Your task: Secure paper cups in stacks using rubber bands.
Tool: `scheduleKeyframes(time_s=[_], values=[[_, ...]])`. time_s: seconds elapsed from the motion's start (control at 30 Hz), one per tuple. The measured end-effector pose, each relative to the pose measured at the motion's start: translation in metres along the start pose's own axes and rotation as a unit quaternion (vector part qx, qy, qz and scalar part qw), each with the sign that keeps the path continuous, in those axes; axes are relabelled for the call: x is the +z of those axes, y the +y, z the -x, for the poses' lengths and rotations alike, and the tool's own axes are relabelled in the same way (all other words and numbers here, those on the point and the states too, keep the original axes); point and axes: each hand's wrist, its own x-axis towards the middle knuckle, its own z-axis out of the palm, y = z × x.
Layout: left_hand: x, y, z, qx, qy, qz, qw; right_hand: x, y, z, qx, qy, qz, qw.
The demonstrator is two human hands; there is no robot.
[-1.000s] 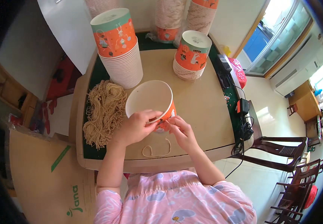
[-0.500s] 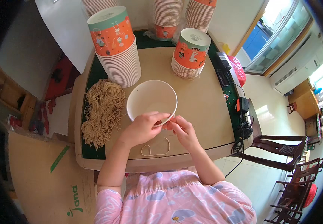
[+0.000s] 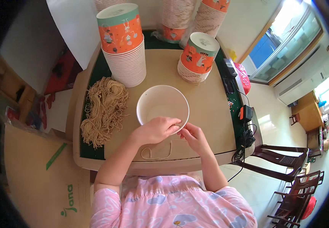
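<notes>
A white-lined paper bucket [image 3: 160,99] stands tilted on the table in front of me, its mouth facing up. My left hand [image 3: 157,129] reaches over the near rim, its fingertips inside against the wall on the right. Just outside that same stretch of rim, my right hand [image 3: 195,139] is pinched closed. A thin beige cord [image 3: 157,158] curls on the table below the bucket, and one end runs up to the right fingers. The fingertips hide where the cord meets the wall. To the left lies a heap of beige cords [image 3: 103,110].
A tall stack of upturned orange-and-green paper buckets [image 3: 123,45] rises behind the cords. A shorter stack [image 3: 198,57] stands at the back right, with more wrapped stacks [image 3: 176,22] behind. Black cables and adapters [image 3: 246,125] line the table's right edge, near a dark wooden chair [image 3: 282,161].
My view has shifted slightly. The left hand has slid along the rim to the right, its fingers reaching further inside. The right hand stays pinched at the rim.
</notes>
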Motion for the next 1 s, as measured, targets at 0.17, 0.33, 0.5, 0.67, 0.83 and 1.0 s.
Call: scheduleKeyframes(time_s=[0.17,0.33,0.5,0.67,0.83,1.0], values=[[0.008,-0.001,-0.005,-0.017,0.039,0.012,0.999,0.000,0.002,0.000,0.002,-0.001,-0.005,1.000],[0.013,-0.001,-0.006,-0.010,0.100,-0.014,0.995,0.001,-0.004,0.009,0.010,-0.009,-0.001,1.000],[0.009,0.006,-0.002,-0.068,0.113,0.050,0.990,0.009,-0.023,0.028,0.007,0.010,-0.071,0.997],[0.009,0.005,-0.001,-0.079,0.137,0.109,0.981,0.027,-0.035,0.017,-0.018,0.124,0.017,0.992],[0.010,0.008,0.001,-0.111,0.162,0.104,0.975,0.027,-0.045,0.008,-0.026,0.131,0.121,0.984],[0.010,0.007,-0.004,-0.101,0.178,0.124,0.971,0.017,-0.049,-0.001,-0.051,0.120,0.210,0.969]])
